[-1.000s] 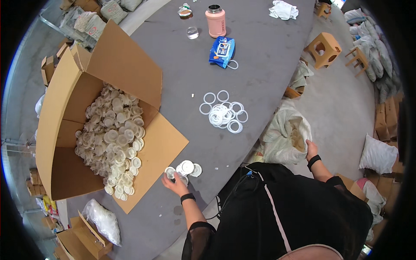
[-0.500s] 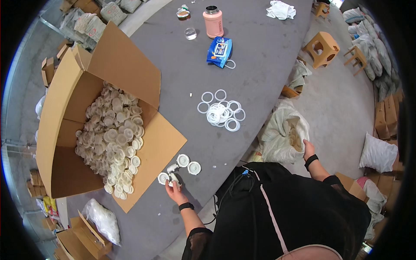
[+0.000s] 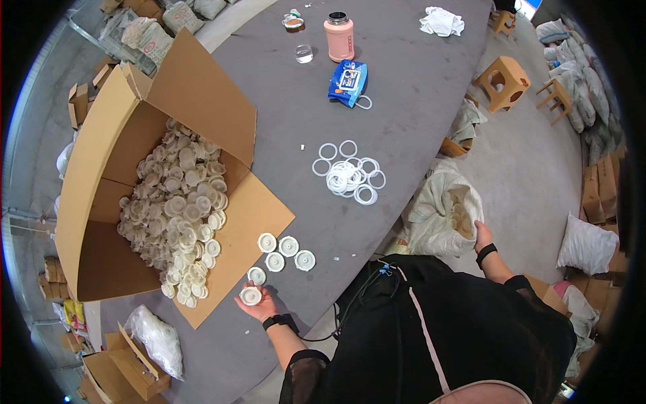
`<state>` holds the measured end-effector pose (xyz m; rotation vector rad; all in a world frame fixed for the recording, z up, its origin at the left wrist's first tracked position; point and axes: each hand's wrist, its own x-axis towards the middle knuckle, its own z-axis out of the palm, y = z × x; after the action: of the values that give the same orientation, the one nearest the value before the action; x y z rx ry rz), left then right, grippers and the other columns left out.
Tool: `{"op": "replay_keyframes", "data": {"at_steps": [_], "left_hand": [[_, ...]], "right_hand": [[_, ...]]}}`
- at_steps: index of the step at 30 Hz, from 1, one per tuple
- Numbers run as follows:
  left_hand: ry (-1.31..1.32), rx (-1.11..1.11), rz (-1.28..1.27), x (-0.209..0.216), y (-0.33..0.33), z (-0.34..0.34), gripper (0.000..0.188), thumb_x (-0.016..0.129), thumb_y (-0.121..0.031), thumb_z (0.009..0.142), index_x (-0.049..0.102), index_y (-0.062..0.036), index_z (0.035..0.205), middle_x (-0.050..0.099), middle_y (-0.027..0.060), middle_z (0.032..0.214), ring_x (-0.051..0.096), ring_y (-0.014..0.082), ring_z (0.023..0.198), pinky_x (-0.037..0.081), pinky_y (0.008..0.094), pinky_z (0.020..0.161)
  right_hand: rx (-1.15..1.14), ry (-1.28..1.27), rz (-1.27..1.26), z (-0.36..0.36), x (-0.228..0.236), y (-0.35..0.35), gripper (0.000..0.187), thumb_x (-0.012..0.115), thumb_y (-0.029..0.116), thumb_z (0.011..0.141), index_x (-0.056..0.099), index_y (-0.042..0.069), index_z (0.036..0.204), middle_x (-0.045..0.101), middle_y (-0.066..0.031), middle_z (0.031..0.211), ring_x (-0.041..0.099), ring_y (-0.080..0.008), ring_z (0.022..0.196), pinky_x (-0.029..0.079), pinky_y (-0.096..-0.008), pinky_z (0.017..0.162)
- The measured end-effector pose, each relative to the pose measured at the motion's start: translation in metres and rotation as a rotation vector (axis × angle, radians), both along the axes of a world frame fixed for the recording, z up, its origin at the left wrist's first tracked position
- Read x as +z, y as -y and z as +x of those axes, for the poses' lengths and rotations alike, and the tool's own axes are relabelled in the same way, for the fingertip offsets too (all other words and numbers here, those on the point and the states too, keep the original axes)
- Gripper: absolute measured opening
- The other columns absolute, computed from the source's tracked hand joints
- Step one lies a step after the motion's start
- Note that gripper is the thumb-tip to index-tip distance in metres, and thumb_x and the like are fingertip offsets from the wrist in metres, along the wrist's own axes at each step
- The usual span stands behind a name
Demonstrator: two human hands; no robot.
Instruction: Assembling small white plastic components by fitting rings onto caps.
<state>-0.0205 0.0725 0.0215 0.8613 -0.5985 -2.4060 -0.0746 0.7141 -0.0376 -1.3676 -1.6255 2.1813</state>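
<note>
My left hand [image 3: 259, 311] has a round white plastic cap [image 3: 250, 295] on its fingers, palm turned up, at the near edge of the grey table. Just beyond it lie several similar white caps [image 3: 275, 261] in a loose cluster. On the right, my right hand [image 3: 482, 236] grips the rim of a white woven sack [image 3: 428, 214]; round, pale pieces show inside its mouth. To the left a big cardboard box [image 3: 87, 168] lies on its side, with a heap of translucent white caps [image 3: 178, 202] spilling onto its flap.
White rings [image 3: 346, 177] are piled mid-table. Beyond them stand a blue wipes pack [image 3: 348, 83], a pink bottle [image 3: 340, 40] and a clear jar [image 3: 303, 54]. A white cloth [image 3: 442, 21] lies at the far right. Orange stools [image 3: 505, 84] stand on the floor.
My left hand has moved slightly left and nearer, turning up with one cap. The other caps it was among now lie flat in a cluster. My right hand stays on the sack.
</note>
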Motion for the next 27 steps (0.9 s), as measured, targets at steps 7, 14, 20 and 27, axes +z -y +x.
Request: {"op": "replay_keyframes", "data": {"at_steps": [7, 14, 20, 27], "left_hand": [[0.982, -0.14, -1.632, -0.036, 0.016, -0.014, 0.045, 0.062, -0.013, 0.062, 0.048, -0.004, 0.104, 0.047, 0.0149, 0.103, 0.047, 0.0263, 0.088, 0.042, 0.0351, 0.072], [0.969, -0.436, -1.312, -0.027, 0.011, -0.022, 0.055, 0.064, -0.014, 0.063, 0.043, -0.007, 0.114, 0.048, 0.0129, 0.105, 0.049, 0.0268, 0.092, 0.043, 0.0341, 0.072], [-0.123, -0.174, -0.039, 0.001, -0.014, -0.008, 0.05, 0.05, -0.028, 0.082, 0.032, -0.0124, 0.126, 0.048, 0.0122, 0.111, 0.053, 0.0242, 0.089, 0.048, 0.0352, 0.066], [-0.312, -0.229, 0.181, 0.007, -0.017, -0.021, 0.049, 0.046, -0.042, 0.082, 0.043, -0.0054, 0.114, 0.049, 0.0169, 0.108, 0.053, 0.0309, 0.089, 0.051, 0.0367, 0.069]], "right_hand": [[-0.001, 0.039, 0.046, -0.001, 0.006, 0.004, 0.032, 0.051, 0.015, 0.076, 0.05, -0.008, 0.099, 0.056, -0.0177, 0.093, 0.056, -0.0278, 0.084, 0.044, -0.0374, 0.075], [0.004, 0.056, 0.083, -0.002, 0.0, 0.003, 0.032, 0.052, 0.014, 0.075, 0.05, -0.008, 0.098, 0.056, -0.0172, 0.092, 0.056, -0.0274, 0.083, 0.044, -0.0365, 0.074], [0.004, 0.042, 0.037, -0.001, -0.007, -0.004, 0.031, 0.052, 0.014, 0.075, 0.051, -0.008, 0.097, 0.057, -0.0167, 0.091, 0.056, -0.027, 0.081, 0.044, -0.036, 0.074], [0.057, 0.034, 0.003, -0.012, -0.013, -0.007, 0.03, 0.052, 0.015, 0.075, 0.052, -0.008, 0.095, 0.057, -0.0165, 0.09, 0.056, -0.0265, 0.08, 0.044, -0.0355, 0.072]]}}
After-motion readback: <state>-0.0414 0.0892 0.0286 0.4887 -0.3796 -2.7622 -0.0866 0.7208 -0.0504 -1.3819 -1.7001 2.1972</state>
